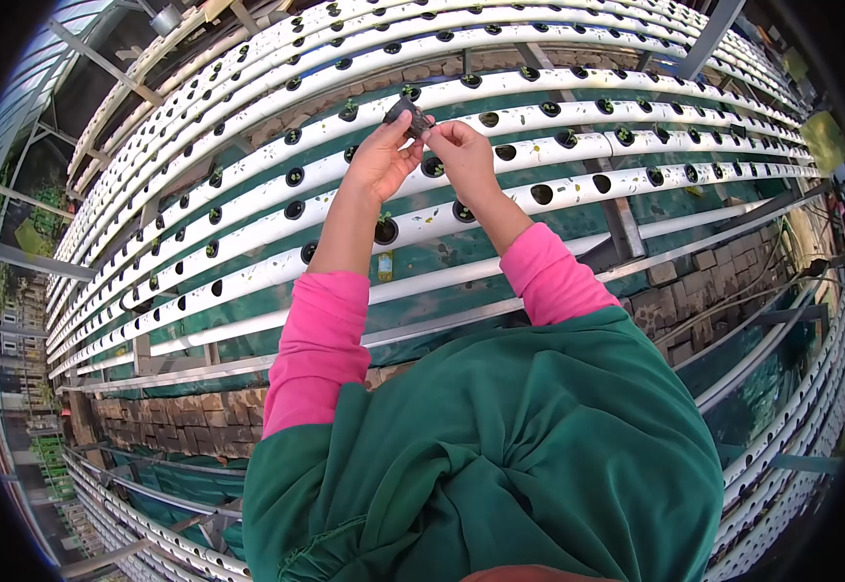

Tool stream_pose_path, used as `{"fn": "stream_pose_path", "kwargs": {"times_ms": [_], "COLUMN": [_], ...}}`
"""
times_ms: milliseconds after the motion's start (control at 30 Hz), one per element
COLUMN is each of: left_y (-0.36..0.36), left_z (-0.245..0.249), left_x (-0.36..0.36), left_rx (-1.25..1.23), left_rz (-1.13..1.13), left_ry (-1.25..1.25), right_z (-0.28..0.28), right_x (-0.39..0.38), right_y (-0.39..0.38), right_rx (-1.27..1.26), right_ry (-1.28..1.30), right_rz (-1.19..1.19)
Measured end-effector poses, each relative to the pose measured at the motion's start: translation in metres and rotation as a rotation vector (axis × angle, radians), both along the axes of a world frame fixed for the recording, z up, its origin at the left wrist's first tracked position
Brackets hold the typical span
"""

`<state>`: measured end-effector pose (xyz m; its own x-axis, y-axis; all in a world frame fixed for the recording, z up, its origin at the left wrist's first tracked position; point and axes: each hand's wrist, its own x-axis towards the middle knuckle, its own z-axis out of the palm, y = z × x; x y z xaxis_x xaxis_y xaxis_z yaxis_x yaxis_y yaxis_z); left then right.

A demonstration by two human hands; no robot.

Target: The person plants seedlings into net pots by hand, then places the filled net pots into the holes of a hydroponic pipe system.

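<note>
Both my hands are raised over rows of white hydroponic pipes (558, 145) with round holes. My left hand (381, 158) and my right hand (463, 159) pinch a small black net pot (409, 115) between their fingertips, above the pipes. Several holes near the hands hold black pots with tiny green seedlings (384, 229); others gape dark. Pink sleeves cover my forearms, and a green garment fills the lower part of the view.
The pipes (248, 281) run in curved rows on a metal frame (626, 228) over green-lined ground. A brick wall (190, 417) lies below them. More pipe rows (791, 407) run at the right and lower left. Grey roof struts (102, 63) cross the upper left.
</note>
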<state>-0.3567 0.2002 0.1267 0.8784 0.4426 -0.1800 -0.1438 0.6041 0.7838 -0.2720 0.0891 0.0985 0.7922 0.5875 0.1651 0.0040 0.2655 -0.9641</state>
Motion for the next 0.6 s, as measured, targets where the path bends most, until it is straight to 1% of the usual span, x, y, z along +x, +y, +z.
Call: {"fn": "stream_pose_path", "kwargs": {"times_ms": [100,167,200,267,300,367,500,567,600], "left_y": [0.001,0.002,0.003,0.007,0.008,0.009,0.01,0.013,0.012], "left_z": [0.001,0.001,0.0,-0.003,-0.004,-0.008,-0.014,-0.018,-0.022], "left_x": [-0.002,-0.002,-0.002,-0.001,-0.001,0.0,0.003,0.006,0.009], "left_rx": [-0.029,-0.051,-0.052,-0.038,-0.04,-0.043,-0.014,0.124,0.121], "left_rz": [-0.009,0.004,0.003,-0.014,-0.016,-0.018,-0.022,-0.054,-0.066], "left_ry": [0.013,0.012,0.011,0.027,0.027,0.032,0.034,0.045,0.044], "right_z": [-0.005,-0.012,-0.013,-0.014,-0.013,-0.01,-0.018,-0.017,-0.014], "right_x": [0.002,0.006,0.007,0.009,0.009,0.009,0.017,0.024,0.024], "right_y": [0.004,0.008,0.008,0.008,0.006,0.003,0.001,-0.006,-0.014], "right_rx": [-0.018,-0.007,-0.008,0.036,0.034,0.004,-0.019,-0.171,-0.341], "right_ry": [0.006,-0.085,-0.086,-0.261,-0.262,-0.414,-0.467,-0.46,-0.597], "right_rz": [-0.008,-0.031,-0.033,-0.102,-0.103,-0.144,-0.154,-0.044,-0.083]}}
